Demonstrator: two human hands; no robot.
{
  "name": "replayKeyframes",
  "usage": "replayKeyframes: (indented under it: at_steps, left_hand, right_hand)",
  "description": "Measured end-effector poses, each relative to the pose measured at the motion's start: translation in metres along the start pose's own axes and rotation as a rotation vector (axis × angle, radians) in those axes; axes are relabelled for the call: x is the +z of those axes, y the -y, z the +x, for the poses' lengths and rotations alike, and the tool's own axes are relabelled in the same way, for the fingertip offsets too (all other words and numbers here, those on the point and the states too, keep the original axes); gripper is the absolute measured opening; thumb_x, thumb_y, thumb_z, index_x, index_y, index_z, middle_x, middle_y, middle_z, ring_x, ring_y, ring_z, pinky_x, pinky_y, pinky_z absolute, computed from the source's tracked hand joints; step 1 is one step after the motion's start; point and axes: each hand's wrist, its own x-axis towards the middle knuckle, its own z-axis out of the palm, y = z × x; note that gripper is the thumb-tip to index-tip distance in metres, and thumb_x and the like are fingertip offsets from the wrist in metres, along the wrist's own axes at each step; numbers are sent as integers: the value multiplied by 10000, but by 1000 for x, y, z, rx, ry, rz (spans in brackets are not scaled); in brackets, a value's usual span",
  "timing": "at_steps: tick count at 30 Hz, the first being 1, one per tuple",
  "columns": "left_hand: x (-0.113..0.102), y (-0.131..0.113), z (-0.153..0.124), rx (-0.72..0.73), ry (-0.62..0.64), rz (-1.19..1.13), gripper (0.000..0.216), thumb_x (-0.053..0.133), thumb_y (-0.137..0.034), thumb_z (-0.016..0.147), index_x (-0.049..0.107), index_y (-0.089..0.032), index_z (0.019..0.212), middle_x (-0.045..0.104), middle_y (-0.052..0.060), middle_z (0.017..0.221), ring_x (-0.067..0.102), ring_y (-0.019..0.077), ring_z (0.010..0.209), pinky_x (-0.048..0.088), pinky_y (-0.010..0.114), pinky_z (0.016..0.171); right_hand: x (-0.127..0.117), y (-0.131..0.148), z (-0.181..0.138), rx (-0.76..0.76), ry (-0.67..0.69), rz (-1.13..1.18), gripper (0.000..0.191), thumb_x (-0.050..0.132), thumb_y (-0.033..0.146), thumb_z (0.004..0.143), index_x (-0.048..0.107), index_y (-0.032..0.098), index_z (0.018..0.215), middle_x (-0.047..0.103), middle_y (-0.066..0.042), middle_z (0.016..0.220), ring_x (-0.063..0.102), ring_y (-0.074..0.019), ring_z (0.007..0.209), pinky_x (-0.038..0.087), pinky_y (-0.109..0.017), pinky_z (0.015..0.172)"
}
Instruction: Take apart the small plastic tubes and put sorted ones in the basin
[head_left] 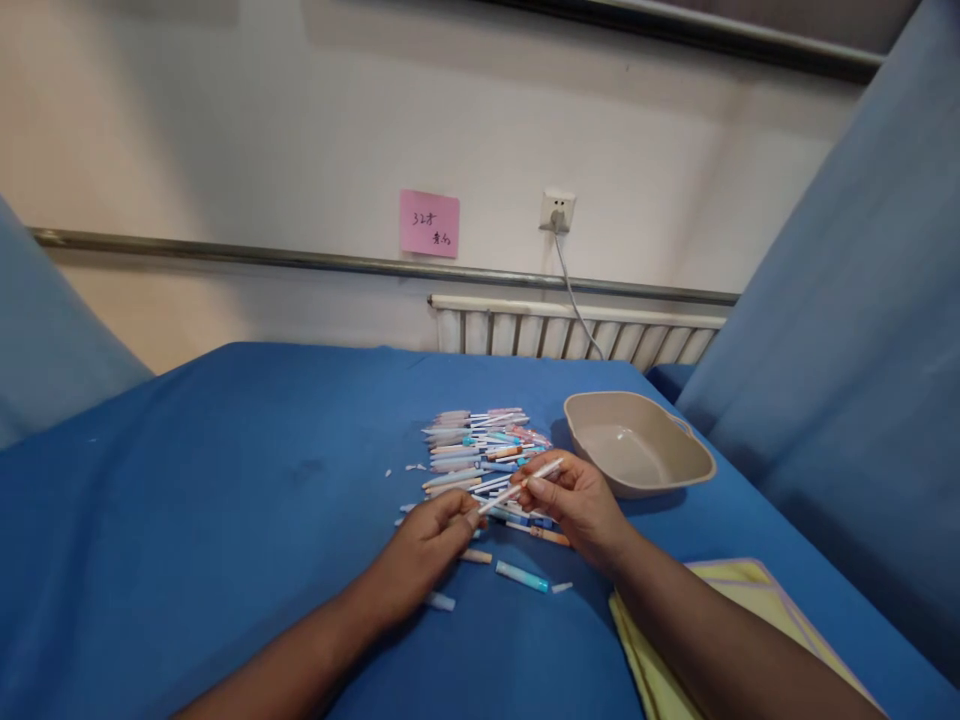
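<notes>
A heap of several pastel pens (480,450) lies on the blue tablecloth (225,500). My right hand (577,505) is closed round a thin white pen (521,485), held slanted above the heap. My left hand (427,545) pinches the lower tip of that same pen, fingers pressed together. Loose pen caps and parts lie near my hands: a turquoise piece (521,576), a white cap (441,601) and an orange piece (475,556).
A beige shallow bowl (637,445) stands right of the heap, with nothing in it. A yellow folder (742,610) lies at the table's near right. Blue fabric walls rise left and right. A radiator (570,330) and a pink note (429,223) are on the wall behind.
</notes>
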Motion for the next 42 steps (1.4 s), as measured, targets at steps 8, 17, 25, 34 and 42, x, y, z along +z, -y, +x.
replayKeyframes:
  at_steps: [8,17,25,34,42]
  left_hand:
    - [-5,-8,-2,132,171,194,265,408,-433,927,537,-203,906,536,6,819,499,169,775,419,248,702]
    - [0,1,0,151,164,239,269,359,-431,949,518,-215,932,559,20,902,519,186,847,449,273,776]
    - [1,-1,-2,151,150,295,284,338,-427,955,517,-208,932,517,-3,842,486,166,799,421,256,750]
    - [2,0,-1,141,162,220,290,350,-437,950,498,-191,908,464,-12,794,451,148,749,421,240,710]
    - [4,-3,-1,83,130,207,284,384,-436,915,508,-187,856,433,-31,694,410,140,657,393,230,632]
  right_hand:
    - [-4,-2,2,-97,-2,-14,265,776,315,695,645,198,894,730,-28,842,644,-124,636,526,-267,646]
    - [0,3,-2,-140,51,-82,248,608,417,852,666,205,968,717,-52,900,601,-117,636,451,-242,593]
    - [-3,2,0,-218,-38,-90,365,448,424,937,694,169,1023,637,-36,749,531,-113,593,413,-242,552]
    - [-1,9,4,-262,-171,49,247,571,373,880,705,171,928,631,0,662,528,-87,548,422,-204,542]
    - [-15,13,11,-267,-304,75,258,641,418,817,667,162,831,609,18,585,525,-89,516,428,-201,522]
